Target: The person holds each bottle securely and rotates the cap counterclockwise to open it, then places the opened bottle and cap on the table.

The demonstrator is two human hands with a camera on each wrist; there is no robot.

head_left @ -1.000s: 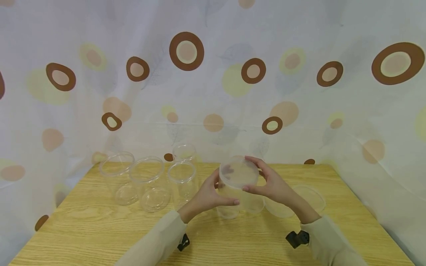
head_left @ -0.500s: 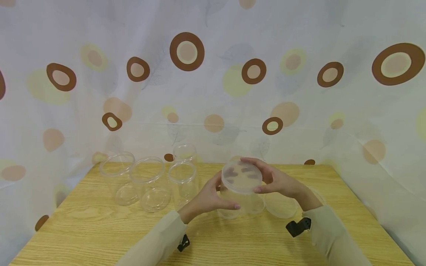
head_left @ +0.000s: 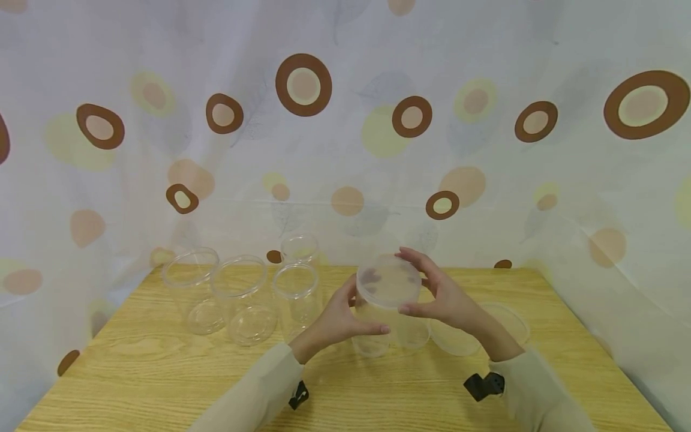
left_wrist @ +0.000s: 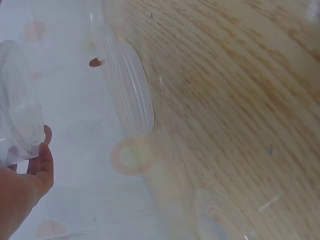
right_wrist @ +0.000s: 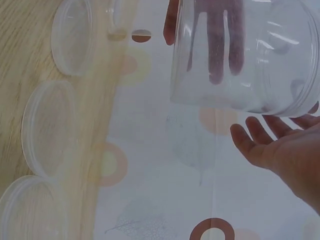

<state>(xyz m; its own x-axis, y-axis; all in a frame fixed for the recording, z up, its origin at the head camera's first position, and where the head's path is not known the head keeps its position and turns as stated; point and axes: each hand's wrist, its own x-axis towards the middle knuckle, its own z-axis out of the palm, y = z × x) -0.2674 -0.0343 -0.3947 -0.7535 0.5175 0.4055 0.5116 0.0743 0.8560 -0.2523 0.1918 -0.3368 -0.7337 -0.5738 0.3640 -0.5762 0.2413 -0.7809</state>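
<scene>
Between my hands, raised above the table, is a clear plastic jar with a frosted round lid on its top. My left hand grips the jar's side, thumb in front; its fingers show through the clear wall in the right wrist view. From the right, my right hand holds the lid by its rim, with thumb at the front edge and forefinger at the back. The right wrist view shows some fingertips of that hand against the rim, others spread away from it.
Several clear, lidless jars stand upright at the left of the wooden table. Loose round lids lie flat right of the held jar; one farther lid is partly behind my right wrist. A patterned curtain hangs behind.
My right hand and the lid's front shifted slightly right and lower half a second ago, then came back up and left. My left hand keeps hold of the jar almost in place.
</scene>
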